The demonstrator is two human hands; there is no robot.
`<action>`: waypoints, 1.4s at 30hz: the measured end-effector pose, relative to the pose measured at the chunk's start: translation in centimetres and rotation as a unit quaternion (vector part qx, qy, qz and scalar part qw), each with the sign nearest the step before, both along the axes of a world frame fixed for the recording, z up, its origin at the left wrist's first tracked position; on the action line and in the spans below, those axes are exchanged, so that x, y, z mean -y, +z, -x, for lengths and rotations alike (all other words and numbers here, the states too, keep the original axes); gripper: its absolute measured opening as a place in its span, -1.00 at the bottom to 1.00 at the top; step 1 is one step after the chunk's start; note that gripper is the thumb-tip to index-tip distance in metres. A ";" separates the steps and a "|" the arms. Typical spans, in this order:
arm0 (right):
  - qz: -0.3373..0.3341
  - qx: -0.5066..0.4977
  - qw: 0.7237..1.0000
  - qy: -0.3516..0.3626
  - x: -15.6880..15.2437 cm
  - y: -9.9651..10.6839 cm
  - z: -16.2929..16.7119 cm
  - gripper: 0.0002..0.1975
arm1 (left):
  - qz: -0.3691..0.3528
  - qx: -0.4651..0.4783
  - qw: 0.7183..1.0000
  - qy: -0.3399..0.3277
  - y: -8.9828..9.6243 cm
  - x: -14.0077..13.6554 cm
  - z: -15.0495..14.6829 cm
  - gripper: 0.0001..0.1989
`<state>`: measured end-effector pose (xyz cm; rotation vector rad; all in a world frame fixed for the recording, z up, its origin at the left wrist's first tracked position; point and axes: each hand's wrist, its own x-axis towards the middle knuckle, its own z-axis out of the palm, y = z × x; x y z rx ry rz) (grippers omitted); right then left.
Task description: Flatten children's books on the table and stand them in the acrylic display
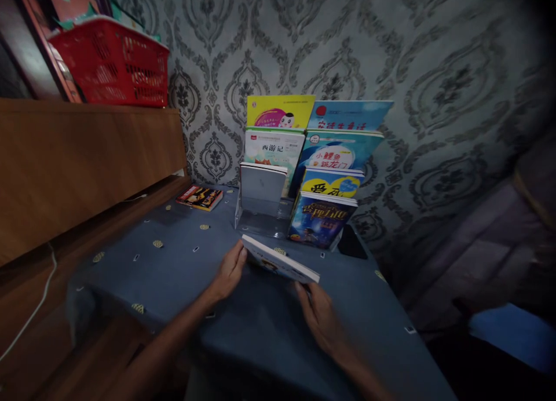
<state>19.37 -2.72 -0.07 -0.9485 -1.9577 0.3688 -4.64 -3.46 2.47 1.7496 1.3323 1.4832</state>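
Observation:
A thin book (pixel 280 262) is held tilted between my two hands, above the front part of the table, its white page edge facing up. My left hand (pixel 230 269) grips its left end, and my right hand (pixel 316 308) grips its right end from below. Just beyond it stands a clear tiered book rack (pixel 263 222). In the rack's left column are a plain grey-backed book (pixel 263 185), a white book (pixel 273 149) and a yellow book (pixel 280 110). Its right column carries several books, with a dark blue book (pixel 320 220) at the front.
A small dark-covered book (pixel 200 197) lies on the blue patterned tablecloth (pixel 174 262) at the back left. A black phone-like slab (pixel 351 243) rests right of the rack. A red basket (pixel 113 62) sits on a wooden cabinet (pixel 87 169) at left. Patterned wallpaper rises behind.

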 end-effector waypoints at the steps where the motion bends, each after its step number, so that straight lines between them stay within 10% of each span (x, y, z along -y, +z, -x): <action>1: -0.017 0.005 1.000 0.011 -0.2 0.1 0.2 -0.71 | -0.011 0.004 1.000 0.007 0.0 0.0 0.2 -0.48; 9: -0.242 0.003 0.962 0.123 -5.1 2.9 2.3 -0.56 | -0.196 -0.022 0.980 0.007 2.3 -1.7 2.6 -0.50; 16: -0.313 0.021 0.942 0.121 -10.6 6.2 4.3 -0.54 | -0.252 -0.009 0.966 0.056 4.6 -5.0 3.6 -0.42; 42: -0.119 -0.018 0.993 0.004 -15.7 9.3 7.0 -0.75 | -0.177 -0.051 0.977 0.111 8.6 -13.0 4.4 -0.54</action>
